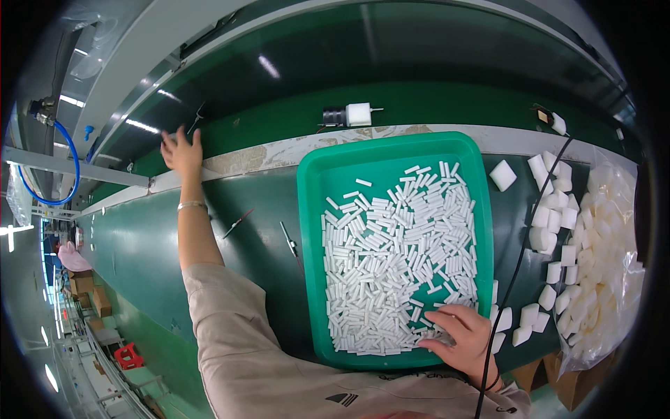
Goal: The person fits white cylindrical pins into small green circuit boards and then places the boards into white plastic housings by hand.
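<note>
Head view, one green tray (314, 209), countless white sticks (398, 258), two hands, right hand (464, 335), left hand (181, 152).

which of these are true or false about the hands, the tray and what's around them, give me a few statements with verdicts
1. The right hand rests in the green tray on the small white sticks. True.
2. The left hand holds the tweezers. False: it reaches to the belt edge; the tweezers lie on the bench.
3. The tray is empty. False: it is heaped with sticks.
4. White foam blocks lie right of the tray. True.
</note>
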A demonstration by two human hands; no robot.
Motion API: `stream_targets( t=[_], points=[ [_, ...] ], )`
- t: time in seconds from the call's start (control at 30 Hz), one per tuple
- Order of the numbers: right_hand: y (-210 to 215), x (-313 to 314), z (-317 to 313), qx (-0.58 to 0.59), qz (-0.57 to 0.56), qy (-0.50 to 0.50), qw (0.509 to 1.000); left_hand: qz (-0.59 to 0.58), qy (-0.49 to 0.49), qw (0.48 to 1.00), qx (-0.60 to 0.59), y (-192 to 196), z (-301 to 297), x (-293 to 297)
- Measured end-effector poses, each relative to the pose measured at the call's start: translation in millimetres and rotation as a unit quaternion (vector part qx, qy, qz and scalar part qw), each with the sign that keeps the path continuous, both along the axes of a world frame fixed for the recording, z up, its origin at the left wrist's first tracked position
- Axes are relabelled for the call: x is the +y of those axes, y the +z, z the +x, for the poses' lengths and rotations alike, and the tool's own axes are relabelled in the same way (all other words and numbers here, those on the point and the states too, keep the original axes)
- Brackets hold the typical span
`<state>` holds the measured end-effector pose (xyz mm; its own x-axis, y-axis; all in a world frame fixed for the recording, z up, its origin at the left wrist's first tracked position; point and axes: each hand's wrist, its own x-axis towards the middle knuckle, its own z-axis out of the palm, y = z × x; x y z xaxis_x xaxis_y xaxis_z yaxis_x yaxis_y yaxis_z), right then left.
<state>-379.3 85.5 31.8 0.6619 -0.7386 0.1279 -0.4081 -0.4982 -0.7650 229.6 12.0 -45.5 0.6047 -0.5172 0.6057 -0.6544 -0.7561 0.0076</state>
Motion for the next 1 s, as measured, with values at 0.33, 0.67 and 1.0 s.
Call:
stream_targets(
  t=[0.33,0.67,1.0],
  points=[
    [-10.0,-0.8,-1.7,0.048,-0.018,0.076,0.996,0.076,-0.051,0.995,0.050,13.9,-35.5,-61.4],
    [-8.0,5.7,-4.3,0.099,-0.051,0.055,0.992,-0.294,-0.353,0.604,0.652,86.4,-225.1,-24.3],
    [-4.0,7.5,-16.4,-0.158,0.165,-0.108,0.968,-0.109,-0.350,0.297,0.882,103.1,-417.1,59.5]
  ],
)
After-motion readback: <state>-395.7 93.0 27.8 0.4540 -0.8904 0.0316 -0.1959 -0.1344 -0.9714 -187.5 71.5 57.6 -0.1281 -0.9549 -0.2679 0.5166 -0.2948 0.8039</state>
